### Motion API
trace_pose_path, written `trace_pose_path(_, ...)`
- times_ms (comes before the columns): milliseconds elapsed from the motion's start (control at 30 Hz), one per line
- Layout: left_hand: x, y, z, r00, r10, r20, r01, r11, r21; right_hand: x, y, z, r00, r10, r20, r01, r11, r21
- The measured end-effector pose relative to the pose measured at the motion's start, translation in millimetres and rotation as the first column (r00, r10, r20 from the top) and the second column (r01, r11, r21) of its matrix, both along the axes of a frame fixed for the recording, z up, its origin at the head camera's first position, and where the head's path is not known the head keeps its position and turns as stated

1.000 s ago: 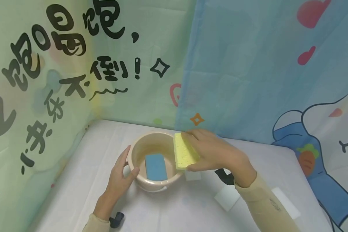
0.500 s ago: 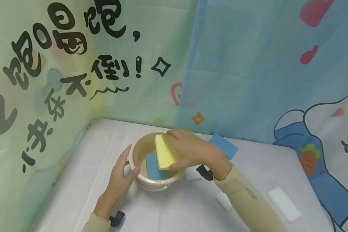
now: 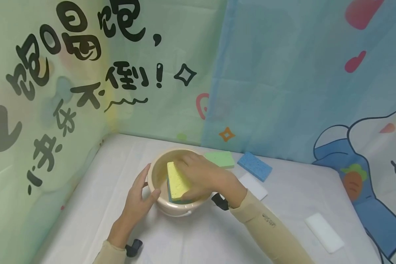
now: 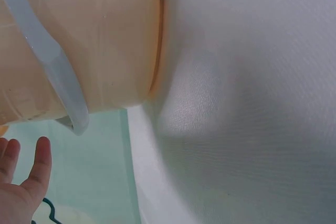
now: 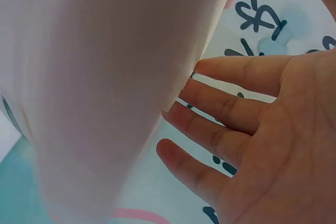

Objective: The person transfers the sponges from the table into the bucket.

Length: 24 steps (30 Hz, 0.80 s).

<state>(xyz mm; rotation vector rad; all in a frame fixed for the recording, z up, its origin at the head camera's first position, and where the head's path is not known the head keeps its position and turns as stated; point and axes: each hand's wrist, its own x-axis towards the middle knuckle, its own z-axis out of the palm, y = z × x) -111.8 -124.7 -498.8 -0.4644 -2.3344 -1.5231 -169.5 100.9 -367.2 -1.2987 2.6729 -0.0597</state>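
Observation:
In the head view a cream bucket (image 3: pixel 171 209) stands on the table. My left hand (image 3: pixel 134 201) rests against its left side, thumb tip over the rim and fingers stretched along the outside. Inside the bucket, my right hand (image 3: pixel 206 178) grips a yellow sponge (image 3: pixel 177 185) by its ends, thumb near and fingers far. Beneath it shows the edge of a blue sponge (image 3: pixel 182 201). The left wrist view has the bucket wall (image 4: pixel 115 40), its white handle (image 4: pixel 65 82) and straight left fingers (image 4: pixel 41 169). In the right wrist view the bucket wall hides the right fingertips.
Behind the bucket on the white table (image 3: pixel 224 234) lie a green sponge (image 3: pixel 220 159) and a blue sponge (image 3: pixel 255 166). A white sponge (image 3: pixel 255 186) is partly behind the right forearm, and another white sponge (image 3: pixel 324 233) lies at the right. Printed cloth (image 3: pixel 267 91) hangs behind.
My right hand has carried the yellow sponge left over the rim and down into the bucket, above the blue one. The green sponge behind has come into view. My left hand stays at the bucket.

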Motion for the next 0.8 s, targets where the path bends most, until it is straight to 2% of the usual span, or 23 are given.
trace_pose_path(300, 0.3, 0.4, 1.9, 1.000, -0.001, -0.010, 0.001, 1.000, 0.005, 3.0, -6.6, -10.5, 1.000, -0.022, -0.003, 0.022, 0.998, 0.058)
trace_pose_path(567, -0.3, 0.7, 1.3, 1.000, -0.009, -0.017, 0.009, 1.000, 0.001, 1.7, -4.4, -13.1, 0.999, -0.031, 0.021, 0.030, 0.999, 0.033)
trace_pose_path(800, -0.7, 0.7, 0.7, 1.000, 0.008, -0.003, -0.008, 1.000, -0.004, 1.1, 2.6, -6.6, 0.997, -0.061, 0.037, 0.061, 0.998, 0.002)
